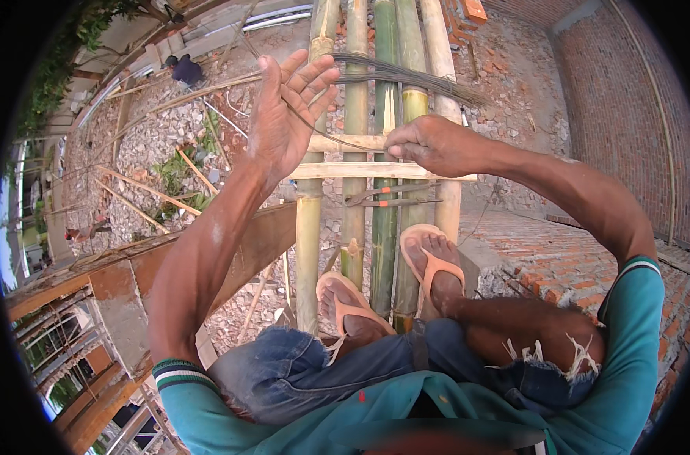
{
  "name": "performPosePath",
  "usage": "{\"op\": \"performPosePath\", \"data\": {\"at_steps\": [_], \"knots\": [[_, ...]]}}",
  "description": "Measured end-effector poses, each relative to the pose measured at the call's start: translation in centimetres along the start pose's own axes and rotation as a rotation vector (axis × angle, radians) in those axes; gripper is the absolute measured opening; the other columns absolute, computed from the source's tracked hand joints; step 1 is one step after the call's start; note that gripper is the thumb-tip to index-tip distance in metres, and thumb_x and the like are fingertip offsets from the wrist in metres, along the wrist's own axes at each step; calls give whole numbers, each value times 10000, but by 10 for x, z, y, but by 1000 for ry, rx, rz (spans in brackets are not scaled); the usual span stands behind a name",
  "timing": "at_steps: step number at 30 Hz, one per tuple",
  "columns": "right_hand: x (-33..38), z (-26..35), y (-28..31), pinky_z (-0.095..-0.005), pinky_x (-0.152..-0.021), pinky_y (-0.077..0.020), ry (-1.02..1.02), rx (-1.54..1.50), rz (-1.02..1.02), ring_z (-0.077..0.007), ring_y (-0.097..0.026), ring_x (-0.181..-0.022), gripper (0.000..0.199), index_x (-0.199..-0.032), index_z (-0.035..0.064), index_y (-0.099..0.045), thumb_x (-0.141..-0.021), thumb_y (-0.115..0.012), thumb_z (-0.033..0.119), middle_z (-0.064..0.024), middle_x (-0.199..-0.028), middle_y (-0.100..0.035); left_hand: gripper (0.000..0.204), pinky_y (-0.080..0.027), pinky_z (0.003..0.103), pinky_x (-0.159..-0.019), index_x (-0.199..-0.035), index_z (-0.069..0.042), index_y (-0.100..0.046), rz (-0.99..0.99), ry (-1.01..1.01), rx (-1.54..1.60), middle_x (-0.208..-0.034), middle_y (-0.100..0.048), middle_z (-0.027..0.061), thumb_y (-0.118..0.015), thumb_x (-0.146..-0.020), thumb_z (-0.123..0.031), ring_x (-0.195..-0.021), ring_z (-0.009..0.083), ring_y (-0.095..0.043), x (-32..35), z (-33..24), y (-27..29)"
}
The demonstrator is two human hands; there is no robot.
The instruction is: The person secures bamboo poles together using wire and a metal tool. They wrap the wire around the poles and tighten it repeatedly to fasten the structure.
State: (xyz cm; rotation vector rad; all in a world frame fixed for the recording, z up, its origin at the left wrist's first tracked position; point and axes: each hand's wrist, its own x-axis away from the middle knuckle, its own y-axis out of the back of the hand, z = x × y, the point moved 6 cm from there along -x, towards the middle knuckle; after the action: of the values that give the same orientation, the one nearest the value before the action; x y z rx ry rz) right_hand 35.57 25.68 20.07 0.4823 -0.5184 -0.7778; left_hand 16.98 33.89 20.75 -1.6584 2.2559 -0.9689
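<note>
My left hand (pixel 280 129) is raised palm up over the left bamboo pole (pixel 308 243), its fingers stretched and spread. A thin dark wire (pixel 324 136) runs across that palm and down to my right hand (pixel 436 145), whose thumb and fingers are pinched on it above the crosspieces. Beneath lie two pale split-bamboo strips (pixel 375 171), set across several long bamboo poles. A bundle of dark tie wire (pixel 398 73) rests across the poles farther away. Nearer me, a pair of pincers (pixel 390 200) with orange marks lies on the poles.
My sandalled feet (pixel 436 262) stand on the poles, high above rubble (pixel 159 136). To the right are a rough brick wall top (pixel 557 250) and a tall brick wall (pixel 625 106). A timber beam (pixel 261 235) sits at left. Another person (pixel 186 70) is far below.
</note>
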Motion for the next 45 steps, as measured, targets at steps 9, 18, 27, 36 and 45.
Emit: {"op": "performPosePath", "data": {"at_steps": [9, 18, 27, 36, 45], "knots": [[-2, -4, -15, -403, -732, -501, -15, -25, 141, -239, -628, -783, 339, -1101, 11, -689, -1087, -531, 310, -125, -837, -660, 556, -365, 259, -558, -1209, -23, -581, 45, 157, -416, -628, -350, -66, -470, -1075, -550, -552, 57, -322, 25, 37, 17], [24, -6, 9, -449, -752, -531, 103, 203, -85, -324, -694, -813, 286, -1105, 2, -699, -1059, -563, 249, -166, -943, -731, 486, -231, 262, -454, -1251, -63, -644, 218, 425, -924, -599, -291, -100, -475, -1092, -489, -507, 43, -271, 23, 48, 50], [60, -10, 23, -437, -782, -554, -76, 362, -51, -346, -694, -828, 303, -1163, 9, -707, -1059, -566, 256, -179, -989, -739, 495, -521, 298, -689, -1403, -71, -577, 265, 196, -857, -854, -599, 26, -458, -1105, -447, -744, 112, -571, 2, 53, 56], [107, -63, 79, -481, -774, -521, -363, 550, -178, -376, -676, -817, 341, -1154, -5, -698, -1071, -546, 289, -239, -915, -696, 567, -398, 501, -1156, -1501, -89, -462, 599, -31, -1722, -1421, -547, 237, -623, -1001, -300, -1356, 408, -493, 16, 105, 113], [115, -82, 66, -482, -717, -512, -444, 515, -168, -378, -645, -728, 309, -1111, -15, -691, -1067, -549, 256, -224, -853, -684, 608, -354, 538, -1159, -1494, -101, -463, 784, -201, -2155, -1446, -527, 204, -675, -939, -229, -1353, 387, -486, 16, 147, 137]]}}
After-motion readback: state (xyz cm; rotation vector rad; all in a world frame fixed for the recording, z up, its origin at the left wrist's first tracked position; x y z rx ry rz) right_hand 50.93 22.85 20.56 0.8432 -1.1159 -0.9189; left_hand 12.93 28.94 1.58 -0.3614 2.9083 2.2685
